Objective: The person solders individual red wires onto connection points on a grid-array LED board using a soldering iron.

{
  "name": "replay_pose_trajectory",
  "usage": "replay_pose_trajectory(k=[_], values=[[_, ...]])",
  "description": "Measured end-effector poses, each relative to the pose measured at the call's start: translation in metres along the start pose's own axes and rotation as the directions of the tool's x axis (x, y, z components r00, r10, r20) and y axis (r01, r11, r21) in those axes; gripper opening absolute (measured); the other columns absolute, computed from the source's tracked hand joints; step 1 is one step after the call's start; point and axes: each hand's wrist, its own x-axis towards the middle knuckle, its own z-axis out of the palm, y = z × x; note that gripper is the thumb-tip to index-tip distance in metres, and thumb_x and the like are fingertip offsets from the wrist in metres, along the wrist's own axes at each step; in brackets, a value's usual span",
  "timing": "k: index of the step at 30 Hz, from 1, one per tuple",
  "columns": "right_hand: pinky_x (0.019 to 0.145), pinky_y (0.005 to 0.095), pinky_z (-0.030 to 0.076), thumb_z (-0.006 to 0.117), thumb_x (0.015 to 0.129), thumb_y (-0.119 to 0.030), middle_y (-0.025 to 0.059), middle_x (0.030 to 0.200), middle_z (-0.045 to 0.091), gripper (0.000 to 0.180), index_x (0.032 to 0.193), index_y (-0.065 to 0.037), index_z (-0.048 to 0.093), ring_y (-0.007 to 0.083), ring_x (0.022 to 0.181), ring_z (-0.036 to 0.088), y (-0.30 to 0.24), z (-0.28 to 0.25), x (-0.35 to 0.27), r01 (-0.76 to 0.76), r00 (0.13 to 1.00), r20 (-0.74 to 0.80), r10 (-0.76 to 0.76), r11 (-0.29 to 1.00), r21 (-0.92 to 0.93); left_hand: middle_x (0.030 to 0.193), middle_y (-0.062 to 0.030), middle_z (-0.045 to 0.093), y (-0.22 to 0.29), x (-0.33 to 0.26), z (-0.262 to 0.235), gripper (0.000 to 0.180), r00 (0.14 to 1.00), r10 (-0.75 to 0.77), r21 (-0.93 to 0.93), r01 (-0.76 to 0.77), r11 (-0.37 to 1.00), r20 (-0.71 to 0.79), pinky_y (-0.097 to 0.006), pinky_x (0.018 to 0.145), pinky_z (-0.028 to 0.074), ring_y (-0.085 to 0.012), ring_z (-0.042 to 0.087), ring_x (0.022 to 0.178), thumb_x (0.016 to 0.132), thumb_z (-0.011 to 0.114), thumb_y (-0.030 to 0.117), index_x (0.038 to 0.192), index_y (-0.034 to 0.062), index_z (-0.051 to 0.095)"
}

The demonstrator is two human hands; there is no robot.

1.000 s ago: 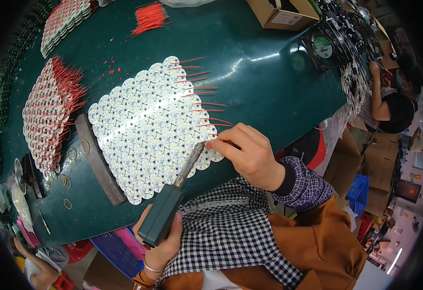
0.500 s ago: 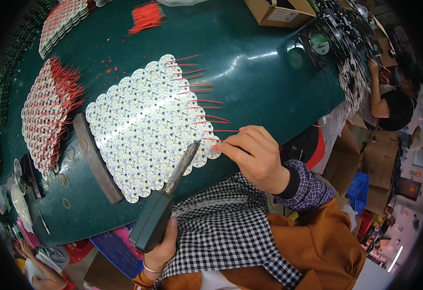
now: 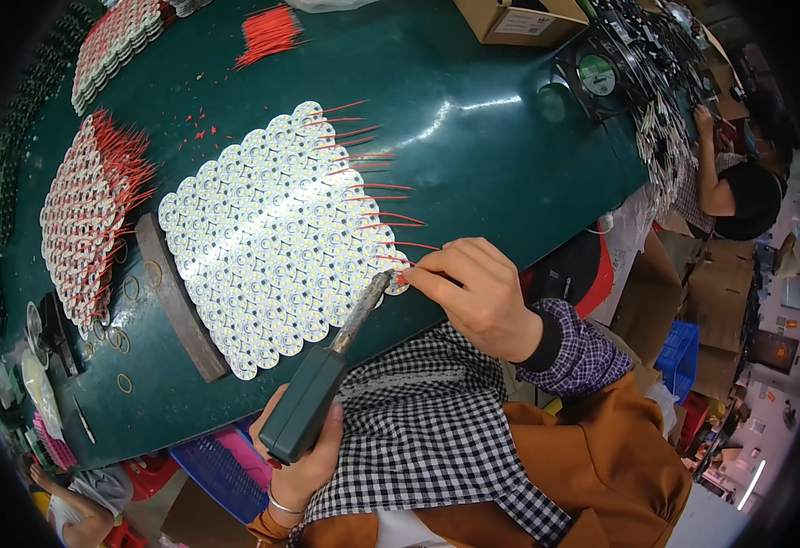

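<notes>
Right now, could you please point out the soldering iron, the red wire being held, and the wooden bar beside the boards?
soldering iron [image 3: 313, 402], head view, on its dark green handle.
red wire [image 3: 398, 263], head view, on its stretch near the fingertips.
wooden bar [image 3: 180, 306], head view, on its middle.

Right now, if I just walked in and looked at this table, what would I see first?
First, the big sheet of round white LED boards spread across the middle of the green table, red wires poking from its right side. At its near edge, the left hand holds a dark green soldering iron, tip on an edge board, where the right hand pinches a red wire. Another wired pile lies left.
</notes>
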Motion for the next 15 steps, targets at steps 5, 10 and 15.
replay_pose_trajectory(k=[5,10,15], values=[[0.074,0.0345,0.051,0.070,0.079,-0.006,0.0057,0.090,0.064,0.018,0.096,-0.003,0.069,0.0216,0.079,0.064,0.001,0.000,-0.001,0.012,0.999,0.035,-0.012,1.000,-0.020,0.085,-0.0115,0.068,0.000,0.002,0.002,0.018,0.997,0.067,0.025,-0.066,0.998,-0.038,-0.028,0.060,0.051,-0.0181,0.064,0.066,0.080,0.076,0.000,0.097,-0.0047,0.072],[0.074,0.0342,0.051,0.070,0.078,-0.006,0.0060,0.089,0.063,0.018,0.095,-0.003,0.069,0.0217,0.079,0.063,0.000,0.001,-0.001,0.010,0.999,0.031,-0.009,1.000,-0.025,0.095,-0.0043,0.070,0.007,0.001,-0.008,0.025,0.994,0.092,0.120,-0.099,0.988,0.063,-0.029,0.071,0.053,-0.0135,0.064,0.078,0.089,0.077,0.003,0.113,-0.0004,0.071],[0.074,0.0345,0.051,0.070,0.078,-0.006,0.0062,0.089,0.063,0.019,0.097,-0.002,0.070,0.0225,0.079,0.063,-0.002,0.001,-0.001,-0.001,1.000,0.024,0.002,1.000,-0.024,0.099,-0.0063,0.071,-0.028,-0.021,-0.006,0.028,0.996,0.053,-0.048,-0.057,0.997,-0.078,-0.026,0.066,0.052,-0.0111,0.063,0.074,0.089,0.075,-0.003,0.116,-0.0010,0.069]])
